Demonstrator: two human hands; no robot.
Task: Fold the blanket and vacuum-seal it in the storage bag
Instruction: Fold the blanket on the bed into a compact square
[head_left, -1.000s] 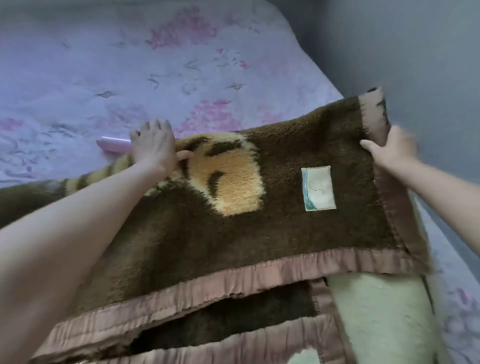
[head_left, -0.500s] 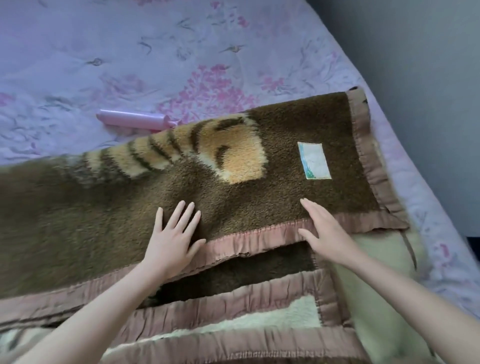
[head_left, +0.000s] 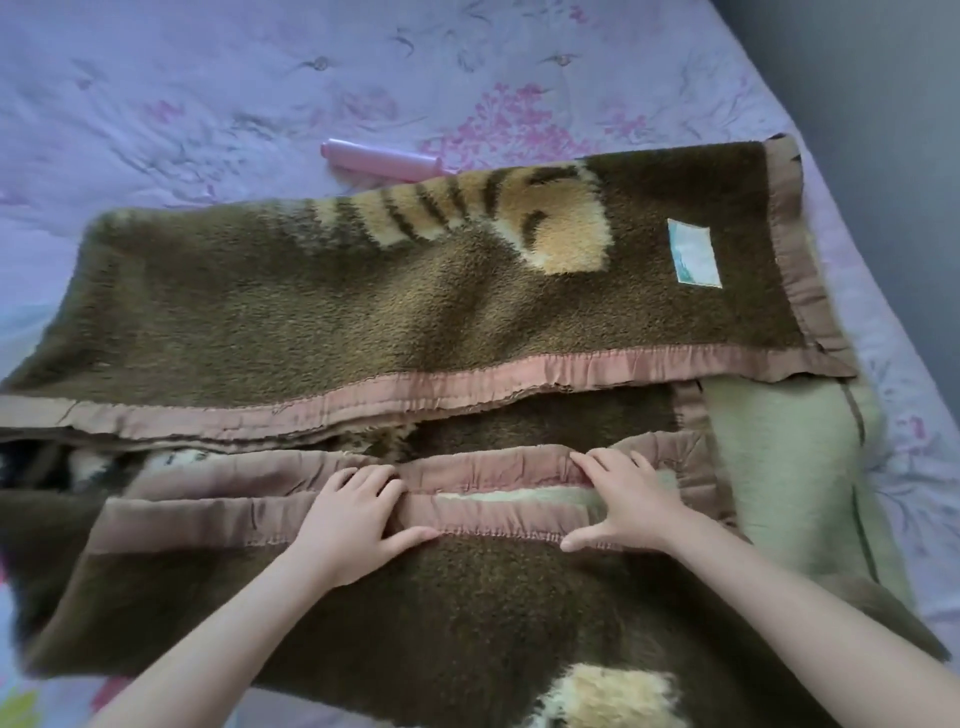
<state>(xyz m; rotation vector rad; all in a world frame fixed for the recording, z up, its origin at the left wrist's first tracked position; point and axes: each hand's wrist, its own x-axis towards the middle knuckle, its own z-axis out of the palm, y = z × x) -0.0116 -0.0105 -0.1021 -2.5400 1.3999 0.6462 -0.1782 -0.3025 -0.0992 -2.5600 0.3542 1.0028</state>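
Observation:
A thick brown blanket (head_left: 291, 317) with a tiger pattern and pink satin trim lies partly folded on the bed, its far half laid over toward me. A white label (head_left: 693, 253) shows near its right edge. My left hand (head_left: 358, 512) and my right hand (head_left: 626, 499) grip the near trimmed edges, fingers curled over the pink trim and thumbs on the brown pile. A pink hand pump (head_left: 382, 162) lies beyond the blanket's far edge. No storage bag is visible.
The bed has a lilac quilt (head_left: 218, 88) with pink flowers. A grey wall (head_left: 883, 104) runs along the bed's right side. A pale green layer (head_left: 779, 467) of the blanket shows at the right.
My hands left the far fold, slid back over the blanket toward me, and now clasp the nearer trimmed edges. The view has dropped lower over the blanket.

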